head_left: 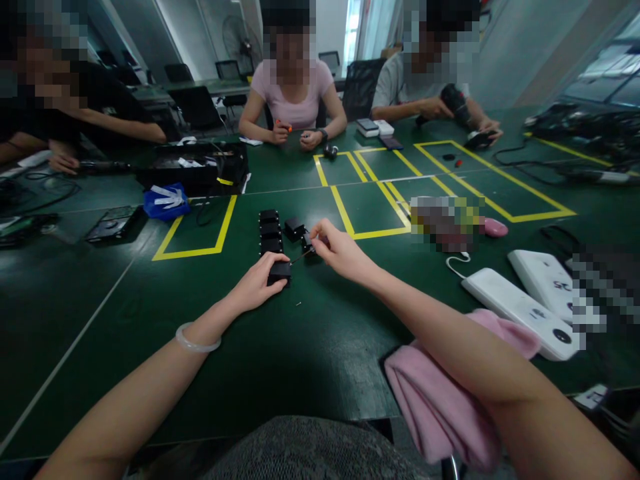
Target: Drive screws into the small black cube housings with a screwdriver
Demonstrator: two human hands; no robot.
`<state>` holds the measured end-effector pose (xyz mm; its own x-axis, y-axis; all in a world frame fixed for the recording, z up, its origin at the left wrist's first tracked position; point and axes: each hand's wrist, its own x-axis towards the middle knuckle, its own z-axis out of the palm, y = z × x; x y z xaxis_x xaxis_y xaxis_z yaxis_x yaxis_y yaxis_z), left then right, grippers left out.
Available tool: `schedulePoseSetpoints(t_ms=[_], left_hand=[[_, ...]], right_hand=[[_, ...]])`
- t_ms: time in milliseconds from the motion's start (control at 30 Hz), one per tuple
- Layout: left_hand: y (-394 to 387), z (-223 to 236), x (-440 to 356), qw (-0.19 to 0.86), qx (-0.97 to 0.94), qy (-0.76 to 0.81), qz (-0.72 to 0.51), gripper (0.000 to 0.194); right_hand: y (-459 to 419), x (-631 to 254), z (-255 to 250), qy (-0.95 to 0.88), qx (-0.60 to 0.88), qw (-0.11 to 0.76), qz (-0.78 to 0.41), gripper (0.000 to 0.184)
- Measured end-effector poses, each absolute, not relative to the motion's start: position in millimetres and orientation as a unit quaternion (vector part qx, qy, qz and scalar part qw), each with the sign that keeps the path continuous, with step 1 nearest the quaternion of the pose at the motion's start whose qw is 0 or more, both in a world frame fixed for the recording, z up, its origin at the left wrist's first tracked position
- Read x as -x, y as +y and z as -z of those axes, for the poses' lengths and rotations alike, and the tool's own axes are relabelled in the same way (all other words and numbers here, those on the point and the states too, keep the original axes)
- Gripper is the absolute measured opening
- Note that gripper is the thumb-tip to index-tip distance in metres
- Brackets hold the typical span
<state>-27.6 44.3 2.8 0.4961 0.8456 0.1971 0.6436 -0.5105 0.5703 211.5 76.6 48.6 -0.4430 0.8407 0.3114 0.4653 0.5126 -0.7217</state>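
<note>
My left hand (263, 281) is closed around the near end of a small black block (280, 272), thumb on the near side and fingers on top. Just beyond it, several similar black blocks (270, 232) with small shiny studs on their sides stand in a row. My right hand (340, 250) pinches a thin rod-like tool (301, 257), whose tip meets the right side of the held block. Partly behind my right fingers sit two more black pieces, one of them a loose black block (294, 229). A tiny screw-like piece (299, 304) lies on the green table nearer to me.
Yellow tape (383, 233) marks rectangles on the table. White power banks (520, 313) and a pink cloth (440, 407) lie to the right. A blue pouch (167, 201) and a black open case (195, 167) are at the left. Several people sit across, one holding a power drill (455, 103).
</note>
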Motion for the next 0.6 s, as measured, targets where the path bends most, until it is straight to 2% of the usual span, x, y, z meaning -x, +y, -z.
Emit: schedulePoseSetpoints(t_ms=[133, 300, 600], left_hand=[[43.8, -3.4, 27.4, 0.218, -0.837, 0.447, -0.227, 0.035], [43.1, -4.0, 28.1, 0.221, -0.836, 0.448, -0.226, 0.035], [42.4, -5.4, 27.2, 0.221, -0.835, 0.452, -0.224, 0.035]], right_hand=[[77.5, -212.3, -51.0, -0.796, 0.466, 0.302, -0.240, 0.016], [79.7, -212.4, -47.6, -0.803, 0.398, 0.341, -0.284, 0.004], [76.8, -211.3, -49.3, -0.801, 0.423, 0.334, -0.261, 0.015]])
